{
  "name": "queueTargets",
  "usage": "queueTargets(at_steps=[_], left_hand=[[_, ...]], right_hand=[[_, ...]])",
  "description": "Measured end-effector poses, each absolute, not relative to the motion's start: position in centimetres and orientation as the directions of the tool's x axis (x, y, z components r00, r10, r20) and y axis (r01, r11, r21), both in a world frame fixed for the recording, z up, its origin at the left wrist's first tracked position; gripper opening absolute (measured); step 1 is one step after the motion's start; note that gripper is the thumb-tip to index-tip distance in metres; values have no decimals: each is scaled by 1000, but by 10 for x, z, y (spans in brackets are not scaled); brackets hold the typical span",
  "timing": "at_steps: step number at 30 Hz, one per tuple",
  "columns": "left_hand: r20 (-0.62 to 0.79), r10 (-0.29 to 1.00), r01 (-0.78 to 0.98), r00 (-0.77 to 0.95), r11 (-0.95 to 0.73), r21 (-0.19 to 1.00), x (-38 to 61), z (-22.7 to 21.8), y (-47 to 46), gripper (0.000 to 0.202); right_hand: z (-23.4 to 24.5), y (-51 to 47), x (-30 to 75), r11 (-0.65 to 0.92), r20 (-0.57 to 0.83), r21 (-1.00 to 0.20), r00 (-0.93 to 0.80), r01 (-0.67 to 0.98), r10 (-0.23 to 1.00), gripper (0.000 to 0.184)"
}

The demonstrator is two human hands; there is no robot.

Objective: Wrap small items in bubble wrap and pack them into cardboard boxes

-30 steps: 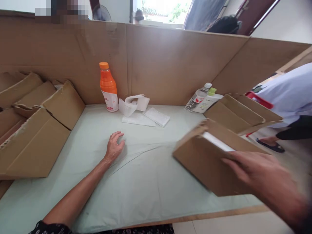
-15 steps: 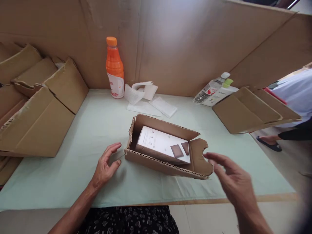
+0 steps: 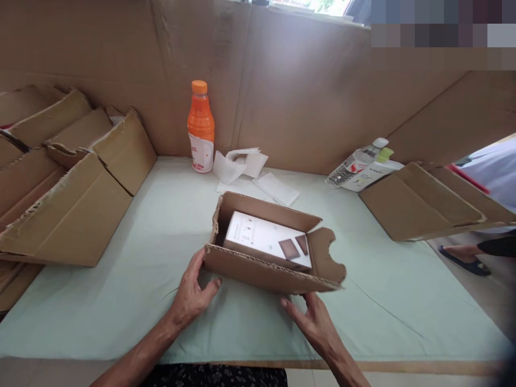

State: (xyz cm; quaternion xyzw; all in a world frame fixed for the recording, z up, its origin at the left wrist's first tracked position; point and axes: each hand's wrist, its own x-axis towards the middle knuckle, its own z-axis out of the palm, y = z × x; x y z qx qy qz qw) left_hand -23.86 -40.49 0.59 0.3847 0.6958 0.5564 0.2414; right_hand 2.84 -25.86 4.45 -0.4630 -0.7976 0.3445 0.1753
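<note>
- Hidden beneath the near wall of the open cardboard box point(image 3: 258, 271): some fingertips of the right hand point(image 3: 312, 322). Grip spread flat, palm up, touching the box's lower edge and pinching nothing.
- Partly covered by the box's near-left corner: the left hand point(image 3: 192, 294). Grip loosely spread around that corner, thumb tucked below it, not pressed together.
- Inside the box, half hidden by the walls and the notched right flap: a white carton point(image 3: 258, 236) lying flat, its print too small to read.
- Box on the green-covered counter point(image 3: 161, 226), near the front edge at about mid-width.
- Cut off at the bottom of the view: both forearms.
- Cut off at the left of the view: a stack of flattened cardboard point(image 3: 72, 215) along the counter's left edge.
- At the counter's right edge: more folded cardboard point(image 3: 419, 204).
- Along the back edge, against the cardboard screen point(image 3: 302, 97): an upright orange drink bottle point(image 3: 200, 129), with white wrapping sheets point(image 3: 239, 161) just beside it.
- Toward the back right corner: a clear bottle point(image 3: 355, 164) lying beside a green-capped white bottle point(image 3: 373, 172), labels unreadable.
- Beyond the right edge, mostly out of view: another person's pale garment point(image 3: 503, 172) and sandalled foot point(image 3: 463, 258).
- Half a second ago: both hands apart from the box, the right one blurred in the air past the right flap. Now both against the near wall, with the box and carton in much the same spot.
</note>
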Motion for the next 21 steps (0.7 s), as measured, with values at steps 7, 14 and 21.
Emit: queueTargets(at_steps=[7, 14, 21], left_hand=[[106, 667, 206, -738, 73, 976, -304, 16, -370, 53], [69, 606, 233, -793, 197, 952, -317, -5, -353, 41], [28, 608, 215, -793, 237, 947, -318, -15, -356, 37]], right_hand=[[42, -206, -77, 442, 83, -807, -666, 392, 741, 49], [26, -144, -77, 436, 84, -839, -715, 324, 694, 35], [74, -3, -143, 511, 238, -749, -548, 421, 802, 52]])
